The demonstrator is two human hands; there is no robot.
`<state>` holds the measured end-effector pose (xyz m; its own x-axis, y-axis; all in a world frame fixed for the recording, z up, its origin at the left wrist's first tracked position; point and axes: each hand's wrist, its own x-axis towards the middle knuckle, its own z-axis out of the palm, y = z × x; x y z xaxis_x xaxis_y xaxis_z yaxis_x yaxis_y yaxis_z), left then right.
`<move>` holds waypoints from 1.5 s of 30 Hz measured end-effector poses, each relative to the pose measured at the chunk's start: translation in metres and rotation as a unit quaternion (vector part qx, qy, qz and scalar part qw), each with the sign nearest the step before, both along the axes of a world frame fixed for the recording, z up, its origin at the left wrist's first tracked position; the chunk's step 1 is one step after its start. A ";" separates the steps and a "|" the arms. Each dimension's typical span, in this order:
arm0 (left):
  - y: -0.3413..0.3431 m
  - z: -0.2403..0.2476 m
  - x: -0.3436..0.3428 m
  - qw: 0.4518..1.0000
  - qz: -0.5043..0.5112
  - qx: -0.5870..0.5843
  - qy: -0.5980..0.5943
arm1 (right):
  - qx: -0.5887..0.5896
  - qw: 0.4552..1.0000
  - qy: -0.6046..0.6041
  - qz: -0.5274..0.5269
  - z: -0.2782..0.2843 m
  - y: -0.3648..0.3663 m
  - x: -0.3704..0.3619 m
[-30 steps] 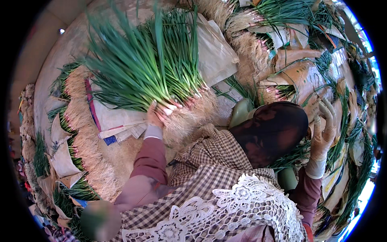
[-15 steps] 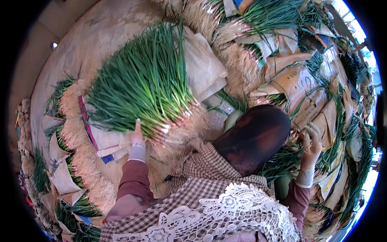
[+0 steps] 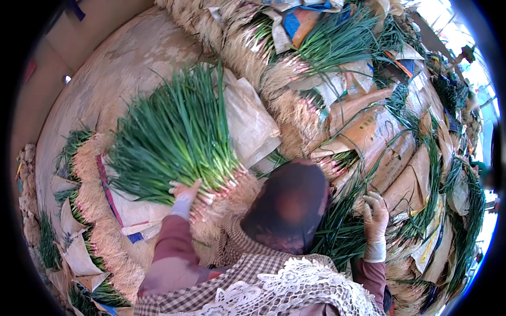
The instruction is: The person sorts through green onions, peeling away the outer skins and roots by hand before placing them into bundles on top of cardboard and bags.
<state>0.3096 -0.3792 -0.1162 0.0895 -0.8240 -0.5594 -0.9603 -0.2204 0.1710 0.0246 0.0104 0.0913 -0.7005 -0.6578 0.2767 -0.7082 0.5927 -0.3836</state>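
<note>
A wide, fanned-out bunch of spring onions (image 3: 176, 131) lies on a flattened pale woven sack (image 3: 247, 118). Its dark green leaves point up and left, while pinkish-white stem bases and tan roots (image 3: 232, 197) face me. My left hand (image 3: 184, 194), in a thin pale glove, rests on the near-left stems with thumb and fingers spread. On the other side of my knee, my right hand (image 3: 375, 217), also gloved, is raised with its fingers loosely bent and apart. Nothing shows in it. Nearest to it are loose green leaves (image 3: 342, 231) and brown paper wrapping (image 3: 363, 134).
My dark-covered knee (image 3: 287, 203) stands between my hands. Rooted bundles (image 3: 100, 210) with pale wrapping line the left side. More spring onions (image 3: 337, 45) and sacks are heaped at the back and right. A concrete floor (image 3: 134, 45) reaches to a wall (image 3: 84, 26) at far left.
The view has shifted, so the bunch appears lower and further left. My left hand's fingers have spread more over the stems. My knee has swung left; my right hand remains raised.
</note>
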 end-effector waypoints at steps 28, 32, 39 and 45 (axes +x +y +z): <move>-0.326 -0.101 -0.159 0.932 -0.063 -0.274 0.230 | 0.157 0.958 -0.228 -0.074 -0.096 0.030 -0.034; -0.337 -0.019 -0.216 0.811 0.108 -0.140 0.557 | 0.136 0.960 -0.219 -0.106 -0.096 0.030 -0.022; -0.285 0.148 -0.272 0.675 0.061 -0.180 0.713 | 0.163 0.959 -0.196 -0.124 -0.090 0.042 -0.010; -0.050 0.255 -0.350 0.563 -0.320 -0.172 0.742 | 0.150 0.950 -0.171 -0.215 -0.075 0.092 0.014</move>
<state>-0.0401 -0.4296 0.1392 -0.6434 -0.5034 0.5767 0.4335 0.3813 0.8165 0.0381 0.1027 0.0161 -0.9372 -0.3047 -0.1699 -0.2410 0.9176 -0.3160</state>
